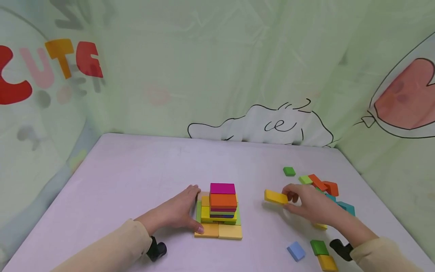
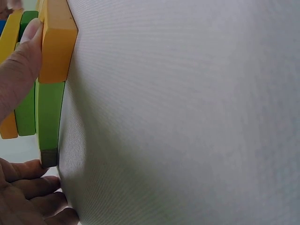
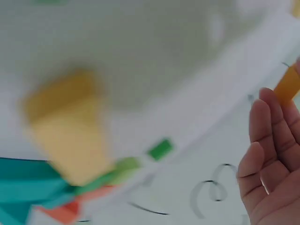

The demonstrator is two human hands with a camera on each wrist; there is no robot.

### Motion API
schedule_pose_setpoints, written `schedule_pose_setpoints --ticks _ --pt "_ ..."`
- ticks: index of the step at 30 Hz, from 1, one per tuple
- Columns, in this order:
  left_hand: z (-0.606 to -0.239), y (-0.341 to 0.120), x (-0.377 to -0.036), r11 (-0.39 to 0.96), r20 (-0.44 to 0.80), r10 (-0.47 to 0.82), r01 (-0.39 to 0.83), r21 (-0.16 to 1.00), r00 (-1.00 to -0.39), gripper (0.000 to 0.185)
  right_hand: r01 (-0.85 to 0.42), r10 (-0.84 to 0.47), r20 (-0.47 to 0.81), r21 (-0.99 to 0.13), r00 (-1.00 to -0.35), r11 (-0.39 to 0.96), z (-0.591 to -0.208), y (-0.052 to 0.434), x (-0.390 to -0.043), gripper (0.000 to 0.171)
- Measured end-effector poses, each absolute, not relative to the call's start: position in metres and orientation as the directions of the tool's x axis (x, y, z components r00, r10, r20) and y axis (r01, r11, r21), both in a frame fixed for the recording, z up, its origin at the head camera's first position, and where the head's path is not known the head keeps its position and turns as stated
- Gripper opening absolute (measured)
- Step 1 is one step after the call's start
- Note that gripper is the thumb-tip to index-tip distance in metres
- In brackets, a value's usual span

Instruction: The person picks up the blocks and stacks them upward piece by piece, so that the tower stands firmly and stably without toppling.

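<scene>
Lilac tabletop (image 1: 136, 177): left hand (image 1: 176, 211) rests flat-fingered against block stack (image 1: 222, 206), centre frame. Right hand (image 1: 314, 207) pinches yellow block (image 1: 276, 197) right of centre; likely light, rigid, smooth, best held by its edges

Hand (image 3: 269, 164) holds orange-yellow block (image 3: 288, 84); blurred blocks (image 3: 70, 126) left.

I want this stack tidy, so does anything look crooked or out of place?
Nothing stands out. The block stack sits fairly square, with the magenta block flat on top. The left hand steadies its side; the right hand holds a yellow block.
</scene>
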State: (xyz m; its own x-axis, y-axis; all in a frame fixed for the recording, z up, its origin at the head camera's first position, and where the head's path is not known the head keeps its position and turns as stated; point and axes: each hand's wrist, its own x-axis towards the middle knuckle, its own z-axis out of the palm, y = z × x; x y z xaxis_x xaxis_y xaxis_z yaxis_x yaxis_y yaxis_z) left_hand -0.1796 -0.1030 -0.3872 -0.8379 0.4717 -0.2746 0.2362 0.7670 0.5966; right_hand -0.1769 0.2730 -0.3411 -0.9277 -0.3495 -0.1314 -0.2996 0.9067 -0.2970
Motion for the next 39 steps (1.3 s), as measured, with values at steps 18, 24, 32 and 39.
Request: schedule_pose_setpoints --ticks 18,24,32,39 --pt "-0.39 -0.103 -0.182 0.771 -0.275 0.47 0.239 0.59 -0.839 0.115 -0.625 -0.629 0.055 -0.208 -0.776 0.753 -0.286 0.161 -0.191 0.021" --pt "-0.389 -0.103 -0.182 0.774 -0.279 0.467 0.235 0.588 -0.839 0.115 -0.634 -0.641 0.021 -0.178 -0.767 0.753 -0.285 0.15 -0.193 0.021" --pt "-0.39 -0.103 -0.182 0.77 -0.277 0.473 0.239 0.592 -0.836 0.115 -0.633 -0.645 -0.004 -0.181 -0.765 0.752 -0.285 0.145 -0.194 0.023" --pt "-0.389 -0.103 -0.181 0.769 -0.278 0.475 0.239 0.593 -0.835 0.115 -0.632 -0.645 -0.008 -0.188 -0.764 0.752 -0.286 0.145 -0.194 0.026"
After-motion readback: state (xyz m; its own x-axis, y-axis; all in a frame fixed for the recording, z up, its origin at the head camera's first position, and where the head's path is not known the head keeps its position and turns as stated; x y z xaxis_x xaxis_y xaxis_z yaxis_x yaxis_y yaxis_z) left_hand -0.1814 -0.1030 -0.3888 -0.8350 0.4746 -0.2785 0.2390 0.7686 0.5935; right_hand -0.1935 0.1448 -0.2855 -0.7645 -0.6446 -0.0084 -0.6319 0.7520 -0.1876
